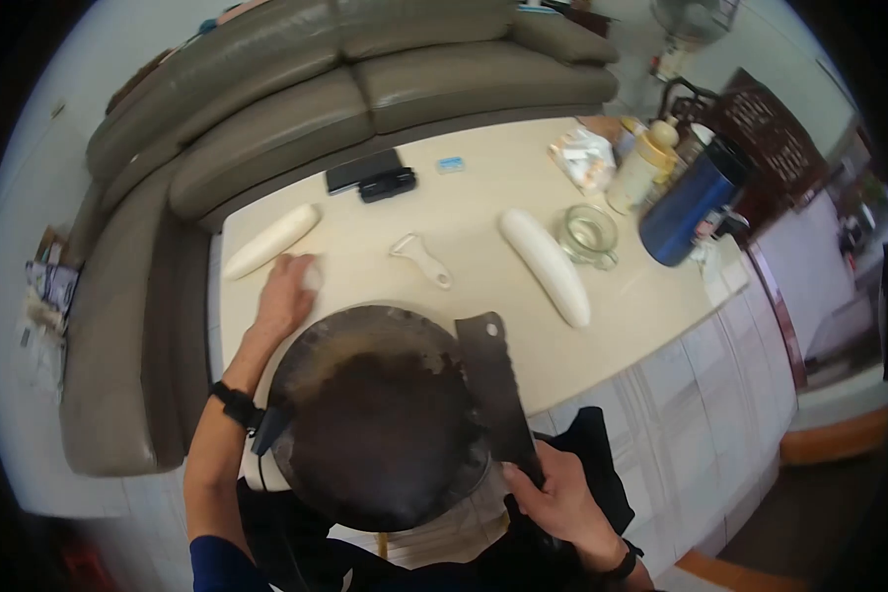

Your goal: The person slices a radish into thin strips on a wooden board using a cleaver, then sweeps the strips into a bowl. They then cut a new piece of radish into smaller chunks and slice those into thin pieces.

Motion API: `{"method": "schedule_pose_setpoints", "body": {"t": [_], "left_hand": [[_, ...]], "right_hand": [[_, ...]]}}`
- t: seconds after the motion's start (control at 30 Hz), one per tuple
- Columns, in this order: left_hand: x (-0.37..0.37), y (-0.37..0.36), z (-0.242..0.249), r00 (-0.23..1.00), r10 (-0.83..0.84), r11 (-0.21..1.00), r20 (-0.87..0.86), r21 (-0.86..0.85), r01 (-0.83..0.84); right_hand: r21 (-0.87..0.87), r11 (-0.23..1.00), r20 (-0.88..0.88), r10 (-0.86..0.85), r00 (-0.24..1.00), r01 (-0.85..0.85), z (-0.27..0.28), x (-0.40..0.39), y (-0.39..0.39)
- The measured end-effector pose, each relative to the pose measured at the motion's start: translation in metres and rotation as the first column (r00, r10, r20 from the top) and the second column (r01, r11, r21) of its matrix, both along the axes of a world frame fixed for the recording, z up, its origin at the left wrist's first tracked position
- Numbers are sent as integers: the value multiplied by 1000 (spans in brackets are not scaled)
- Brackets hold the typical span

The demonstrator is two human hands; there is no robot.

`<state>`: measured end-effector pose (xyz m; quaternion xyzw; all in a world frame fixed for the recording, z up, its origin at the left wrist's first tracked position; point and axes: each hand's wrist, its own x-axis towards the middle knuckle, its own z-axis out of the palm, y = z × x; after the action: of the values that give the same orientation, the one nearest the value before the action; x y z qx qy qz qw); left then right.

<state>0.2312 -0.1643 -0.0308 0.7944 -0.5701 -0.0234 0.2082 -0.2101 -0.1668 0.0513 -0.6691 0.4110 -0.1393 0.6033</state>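
Note:
My right hand [560, 498] grips the handle of a dark cleaver [498, 380], whose broad blade points away from me along the board's right edge. The large round, dark-stained chopping board [380, 424] lies at the near side of the table. Beyond its left edge, my left hand [288, 296] has its fingers curled on a small whitish piece [313, 274], mostly hidden by the hand. Just past those fingers lies a peeled white radish [273, 241]. A second white radish [546, 266] rests on the right, and a white peeler [420, 261] sits between them.
A glass mug [589, 237] stands beside the right radish. Farther right are a blue thermos [694, 204], a yellowish bottle [644, 168] and a crumpled wrapper [584, 158]. At the back lie a black case [387, 185] and a small blue packet [450, 166]. A sofa [365, 79] borders the table [355, 252].

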Motion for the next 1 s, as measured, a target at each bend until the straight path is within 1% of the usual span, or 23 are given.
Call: {"method": "schedule_pose_setpoints", "body": {"t": [0.07, 0.13, 0.17, 0.2, 0.23, 0.27, 0.33, 0.37, 0.4, 0.43, 0.47, 0.53, 0.57, 0.6, 0.67, 0.7, 0.73, 0.8, 0.83, 0.87, 0.93, 0.97, 1.0], "left_hand": [[0, 9, 8, 999, 13, 998, -31, -63, -15], [-1, 22, 17, 999, -22, 984, 43, -173, 29], [-11, 30, 33, 1000, -9, 988, 18, -154, 12], [-31, 39, 55, 1000, 6, 989, -21, -150, -9], [-42, 51, 67, 997, -53, 980, 52, -190, 62], [-57, 63, 78, 997, -57, 980, 61, -186, 67], [-91, 90, 98, 999, -29, 997, 27, -77, 31], [-107, 102, 100, 1000, -31, 996, 2, -87, 31], [-122, 114, 99, 999, -25, 995, -22, -94, 23], [-136, 125, 97, 994, 75, 997, -83, -20, -77], [-151, 138, 94, 975, 180, 983, -133, 59, -173], [-166, 159, 78, 982, 189, 982, -24, 31, -188], [-171, 167, 66, 984, 167, 986, 59, -15, -166], [-185, 170, 67, 974, 225, 973, -9, 43, -225], [-191, 177, 42, 971, 234, 972, -49, -23, -235], [-198, 177, 32, 966, 254, 964, 43, -88, -249], [-203, 177, 26, 966, 256, 964, 41, -92, -251], [-210, 175, 19, 953, 302, 936, -26, -182, -302], [-212, 176, 18, 958, 275, 949, -79, -135, -284], [-217, 178, 17, 958, 275, 949, -79, -136, -284], [-231, 179, 21, 972, 165, 935, -167, -287, -208], [-230, 185, 21, 970, 122, 946, -210, -273, -178], [-228, 191, 20, 968, 133, 945, -213, -269, -189]], "right_hand": [[-117, 993, 37, 31, 999, -27, -6, 3, 3], [-227, 973, 97, 57, 994, -33, -13, 8, 5], [-272, 962, 123, 59, 991, -24, -13, 12, 6], [-192, 979, 54, 82, 995, -70, -10, 13, 7], [-290, 956, 139, 92, 986, -49, -28, 15, 12], [-230, 972, 169, 94, 981, -54, -19, 17, 13], [-191, 980, 165, 78, 983, -46, -10, 20, 16], [-205, 978, 161, 58, 985, -24, -10, 22, 16], [-195, 979, 150, 94, 984, -63, -12, 25, 16], [-181, 978, 142, 132, 981, -106, -14, 27, 16], [-192, 977, 142, 123, 982, -95, -14, 25, 18], [-276, 949, 76, 177, 981, -150, -16, 27, 19], [-277, 950, 80, 171, 982, -143, -19, 28, 22], [-306, 941, 63, 169, 984, -142, -23, 30, 24], [-344, 928, 48, 167, 985, -141, -27, 34, 26], [-373, 917, 44, 172, 984, -144, -29, 36, 29], [-403, 903, 38, 177, 984, -147, -31, 38, 30], [-440, 886, 43, 186, 982, -149, -38, 46, 33], [-465, 872, 52, 198, 979, -152, -42, 51, 36], [-466, 872, 52, 198, 979, -151, -47, 55, 38], [-559, 818, 73, 213, 974, -137, -53, 62, 41], [-556, 818, 70, 220, 973, -145, -57, 64, 45], [-558, 818, 67, 212, 975, -139, -57, 67, 47]]}}
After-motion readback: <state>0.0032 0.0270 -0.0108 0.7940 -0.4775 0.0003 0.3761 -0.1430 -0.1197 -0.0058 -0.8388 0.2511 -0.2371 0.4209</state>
